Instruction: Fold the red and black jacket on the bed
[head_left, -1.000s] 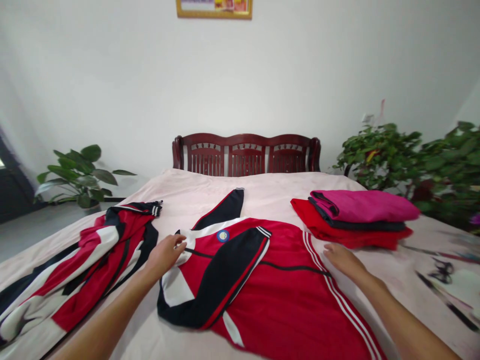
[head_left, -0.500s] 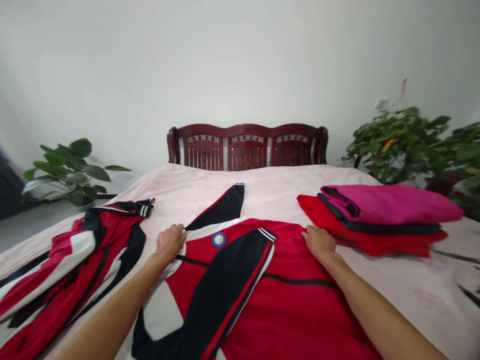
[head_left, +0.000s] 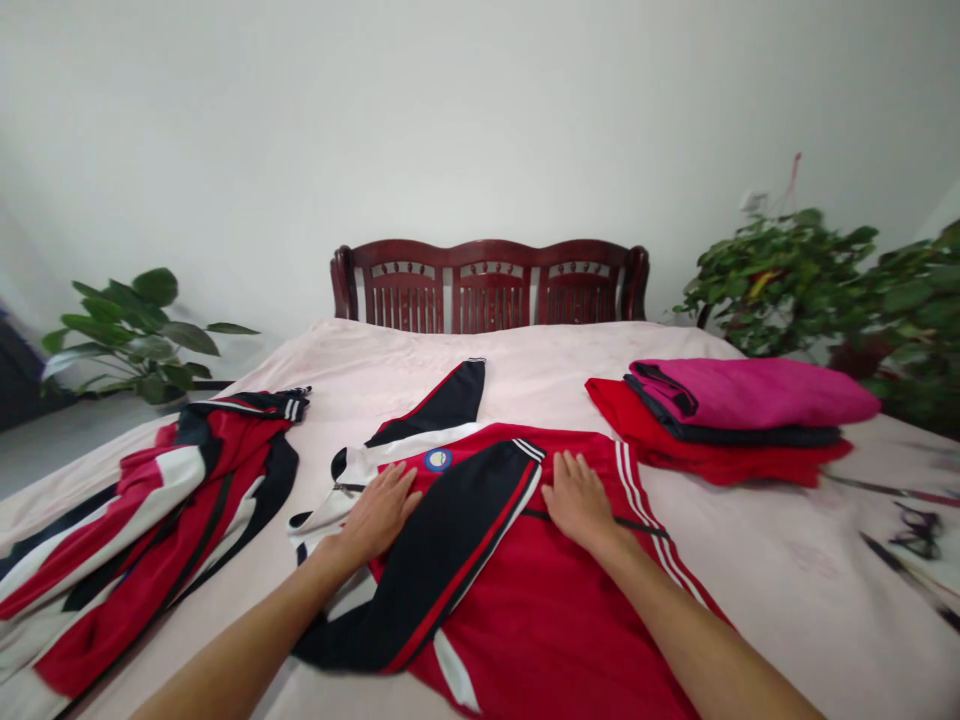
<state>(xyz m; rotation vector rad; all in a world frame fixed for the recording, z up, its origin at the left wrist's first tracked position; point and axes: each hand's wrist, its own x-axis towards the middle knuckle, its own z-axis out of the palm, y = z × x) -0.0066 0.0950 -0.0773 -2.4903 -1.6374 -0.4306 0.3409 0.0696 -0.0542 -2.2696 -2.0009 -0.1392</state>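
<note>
hands (head_left: 377, 515) (head_left: 581, 495) can pass over the bedsheet (head_left: 750, 570) right of the red jacket (head_left: 540, 610).

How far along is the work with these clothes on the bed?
Done: a pink garment sits folded on a red one, at the right. In hand: the left hand and right hand press flat on a red track jacket, its black sleeve laid across it. Left: a red, white and black garment lies bunched, unfolded, at the left.

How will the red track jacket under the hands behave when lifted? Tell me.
The red track jacket will probably hang limp: it lies softly creased under the left hand and right hand. Its black sleeve, folded across the front, would likely slide off. The thin-looking cloth seems light.
</note>
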